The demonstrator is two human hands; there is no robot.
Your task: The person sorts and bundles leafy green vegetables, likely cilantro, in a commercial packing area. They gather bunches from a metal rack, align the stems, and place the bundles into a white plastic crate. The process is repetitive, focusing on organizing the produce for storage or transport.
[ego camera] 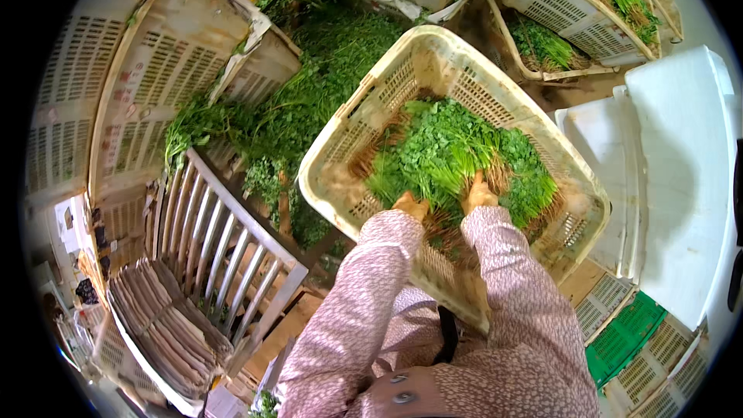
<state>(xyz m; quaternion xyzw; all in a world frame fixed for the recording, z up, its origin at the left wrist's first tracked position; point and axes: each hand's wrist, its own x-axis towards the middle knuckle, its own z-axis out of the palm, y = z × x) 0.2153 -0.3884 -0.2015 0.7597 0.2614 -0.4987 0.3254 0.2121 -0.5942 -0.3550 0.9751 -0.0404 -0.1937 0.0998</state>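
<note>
A pale slatted plastic crate (371, 90) stands tilted before me, holding rooted leafy greens (447, 133) that look like coriander or small celery. My left hand (411, 205) reaches inside near the front left wall, at the edge of the leaves; its fingers are mostly hidden. To its right, my right hand (480, 194) is on a bunch at its pale stems and brown roots, with one finger extended along it. More bunches with roots (537, 200) lie to the right of that hand against the crate wall.
Loose greens (342, 52) heap behind the crate. A metal slatted rack (249, 232) and stacked folded sheets (165, 325) stand at left, below tall crates (168, 58). Crates of greens (580, 11) stand back right; white foam boxes (673, 186) and a green crate (627, 337) are at right.
</note>
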